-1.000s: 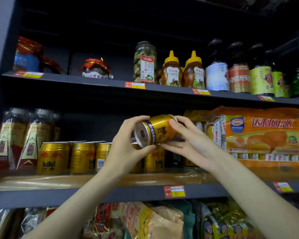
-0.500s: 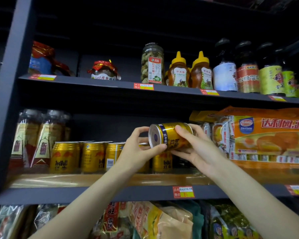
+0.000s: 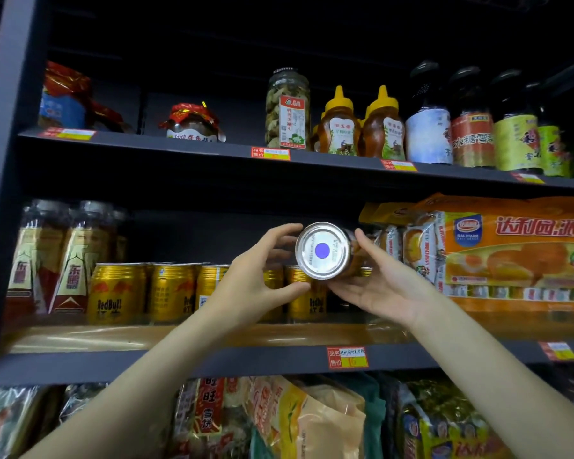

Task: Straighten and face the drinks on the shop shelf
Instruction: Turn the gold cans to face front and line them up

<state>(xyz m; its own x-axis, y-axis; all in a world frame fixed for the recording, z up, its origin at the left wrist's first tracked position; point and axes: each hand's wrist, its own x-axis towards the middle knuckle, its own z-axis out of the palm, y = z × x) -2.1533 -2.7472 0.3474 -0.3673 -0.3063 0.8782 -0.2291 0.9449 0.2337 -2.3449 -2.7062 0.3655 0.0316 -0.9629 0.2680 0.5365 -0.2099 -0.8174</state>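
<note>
Both hands share the grip on one gold can [image 3: 323, 251], held at frame centre in front of the middle shelf [image 3: 212, 362], clear of the shelf board. Left hand [image 3: 256, 283]: thumb under the can's lower left rim, fingers curled over its upper left side. Right hand [image 3: 381, 286]: palm up, cupped beneath and along the right side, thumb up against the can's right edge. Can lies on its side, silver end with a round blue-violet mark facing the camera; small print on that end is too fine to read. Its gold body is almost wholly hidden behind the end face and the right hand, so which way the label faces cannot be told.

Row of gold cans [image 3: 166, 293] stands upright on the middle shelf, lower left of centre. "RedBull" reads on the leftmost; the next ones show side or back panels. The cans right of these are largely covered by the left hand and held can, count unclear. Two tall bottles [image 3: 50, 260] at far left, blurred. Orange snack packs [image 3: 511, 253] at right, cut off by the frame edge.

Upper shelf: honey bottles [image 3: 362, 124], dark, labels partly legible. Bottom of frame: bagged goods [image 3: 305, 422], cropped and partly behind both forearms
</note>
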